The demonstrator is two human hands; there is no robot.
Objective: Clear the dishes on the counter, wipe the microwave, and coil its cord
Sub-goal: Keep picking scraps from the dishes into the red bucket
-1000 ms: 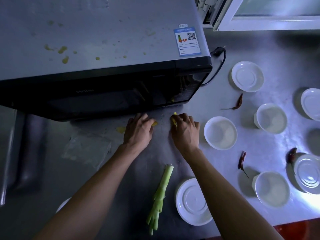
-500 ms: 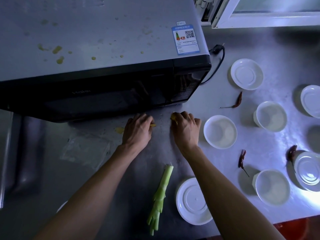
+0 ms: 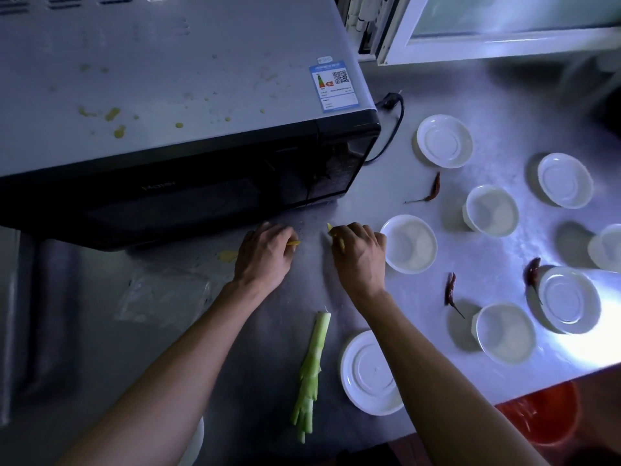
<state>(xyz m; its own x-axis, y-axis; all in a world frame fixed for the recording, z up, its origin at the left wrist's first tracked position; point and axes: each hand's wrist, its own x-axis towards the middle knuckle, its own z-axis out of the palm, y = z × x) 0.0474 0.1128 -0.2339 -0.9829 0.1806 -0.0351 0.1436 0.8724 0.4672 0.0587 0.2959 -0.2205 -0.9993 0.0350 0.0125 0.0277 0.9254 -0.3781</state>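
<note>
both hands, left hand [image 3: 263, 255] and right hand [image 3: 359, 255], pinch yellow scraps [image 3: 340, 242] on the counter [image 3: 312, 287].

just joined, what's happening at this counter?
A person is picking up yellow food scraps in front of the black-fronted microwave. The left hand pinches one yellow scrap, and the right hand holds another. The white dishes stand uncollected on the steel counter, yellow spatter marks the microwave top, and its black cord lies uncoiled.
</note>
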